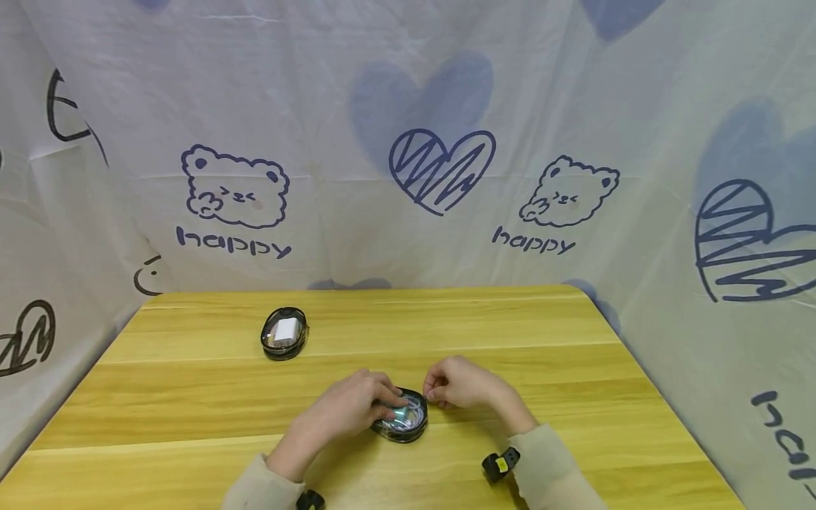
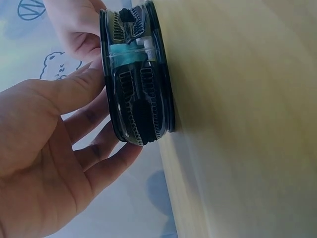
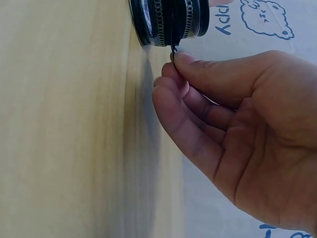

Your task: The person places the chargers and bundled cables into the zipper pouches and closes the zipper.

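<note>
A small clear zippered pouch (image 1: 412, 427) with black edges lies flat on the table. Through its top show a coiled pale cable and a teal item (image 2: 126, 53). My left hand (image 1: 347, 407) holds the pouch from the left, thumb on the upper rim and fingers round the far side. At the pouch's right end, my right hand (image 1: 467, 384) pinches the thin dark zipper pull (image 3: 173, 53) between thumb and index finger, the other fingers curled below. In the left wrist view, zipper teeth (image 2: 148, 94) run along the pouch's side.
Farther back on the left stands a second clear pouch (image 1: 283, 352) with black edges, a white block (image 1: 286, 330) inside. The wooden table (image 1: 510, 326) meets a white printed curtain (image 1: 338, 234) at the back, and more curtain hangs at both sides.
</note>
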`<move>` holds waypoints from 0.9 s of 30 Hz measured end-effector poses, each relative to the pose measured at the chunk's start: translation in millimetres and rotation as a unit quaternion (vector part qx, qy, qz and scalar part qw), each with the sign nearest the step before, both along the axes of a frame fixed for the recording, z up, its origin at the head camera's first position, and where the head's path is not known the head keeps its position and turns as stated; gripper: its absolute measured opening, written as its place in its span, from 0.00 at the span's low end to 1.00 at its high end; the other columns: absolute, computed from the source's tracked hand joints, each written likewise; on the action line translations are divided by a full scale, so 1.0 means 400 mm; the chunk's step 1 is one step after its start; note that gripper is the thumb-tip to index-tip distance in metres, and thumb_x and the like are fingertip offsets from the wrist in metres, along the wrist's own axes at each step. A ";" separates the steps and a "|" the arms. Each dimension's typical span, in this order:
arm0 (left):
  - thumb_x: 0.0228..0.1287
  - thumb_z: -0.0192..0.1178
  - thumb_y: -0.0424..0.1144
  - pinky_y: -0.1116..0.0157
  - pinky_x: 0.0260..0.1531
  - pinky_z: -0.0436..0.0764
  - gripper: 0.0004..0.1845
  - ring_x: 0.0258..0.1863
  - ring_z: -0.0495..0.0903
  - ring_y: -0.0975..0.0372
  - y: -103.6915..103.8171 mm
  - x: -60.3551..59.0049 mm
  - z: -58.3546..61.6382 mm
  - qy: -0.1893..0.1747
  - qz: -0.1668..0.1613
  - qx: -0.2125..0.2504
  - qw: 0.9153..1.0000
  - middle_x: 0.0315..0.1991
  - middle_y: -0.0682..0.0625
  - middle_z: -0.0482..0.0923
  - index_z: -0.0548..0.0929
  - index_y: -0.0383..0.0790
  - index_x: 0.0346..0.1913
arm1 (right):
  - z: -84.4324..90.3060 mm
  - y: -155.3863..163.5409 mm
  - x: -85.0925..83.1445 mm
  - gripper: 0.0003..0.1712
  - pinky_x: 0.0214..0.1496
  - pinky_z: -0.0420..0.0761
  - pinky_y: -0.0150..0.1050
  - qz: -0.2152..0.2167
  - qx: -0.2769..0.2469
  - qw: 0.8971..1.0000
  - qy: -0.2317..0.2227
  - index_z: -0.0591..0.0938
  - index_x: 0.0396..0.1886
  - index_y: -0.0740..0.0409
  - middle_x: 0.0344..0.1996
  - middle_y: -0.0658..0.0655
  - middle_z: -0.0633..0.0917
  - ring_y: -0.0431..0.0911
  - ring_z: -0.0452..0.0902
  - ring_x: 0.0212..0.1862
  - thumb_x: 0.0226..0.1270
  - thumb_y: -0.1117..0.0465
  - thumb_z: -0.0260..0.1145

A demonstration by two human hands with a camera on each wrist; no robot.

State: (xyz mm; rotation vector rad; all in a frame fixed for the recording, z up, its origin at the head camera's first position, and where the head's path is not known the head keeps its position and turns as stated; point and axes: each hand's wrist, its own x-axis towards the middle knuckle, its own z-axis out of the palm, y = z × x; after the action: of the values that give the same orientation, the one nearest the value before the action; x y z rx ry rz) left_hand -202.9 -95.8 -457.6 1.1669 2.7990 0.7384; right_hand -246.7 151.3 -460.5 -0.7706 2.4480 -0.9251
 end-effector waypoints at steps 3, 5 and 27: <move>0.62 0.74 0.35 0.57 0.53 0.86 0.13 0.47 0.86 0.57 -0.001 -0.003 -0.001 -0.003 -0.002 0.000 1.000 0.47 0.51 0.88 0.92 0.45 0.50 | -0.002 -0.002 -0.001 0.07 0.29 0.82 0.35 -0.004 -0.001 1.000 0.005 0.85 0.33 0.60 0.28 0.53 0.85 0.45 0.82 0.29 0.74 0.70 0.66; 0.62 0.73 0.35 0.57 0.52 0.86 0.13 0.47 0.86 0.57 -0.002 -0.004 -0.002 -0.006 -0.003 0.000 1.000 0.47 0.51 0.88 0.92 0.44 0.50 | -0.004 -0.004 -0.001 0.07 0.28 0.81 0.34 -0.010 -0.001 1.000 0.013 0.85 0.34 0.59 0.27 0.53 0.85 0.45 0.81 0.28 0.74 0.70 0.66; 0.63 0.73 0.34 0.52 0.60 0.83 0.15 0.58 0.82 0.51 -0.005 -0.008 -0.003 0.020 -0.013 -0.015 1.000 0.56 0.48 0.85 0.91 0.42 0.53 | -0.023 -0.041 0.000 0.08 0.27 0.75 0.32 -0.049 -0.002 0.994 0.101 0.86 0.35 0.58 0.24 0.48 0.82 0.40 0.75 0.27 0.74 0.70 0.65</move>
State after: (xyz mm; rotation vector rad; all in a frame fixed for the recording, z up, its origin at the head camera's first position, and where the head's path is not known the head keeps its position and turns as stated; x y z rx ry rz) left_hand -206.0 -97.6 -458.7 1.2229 2.8108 0.6766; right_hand -246.6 135.0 -469.8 -0.7855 2.6819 -0.9269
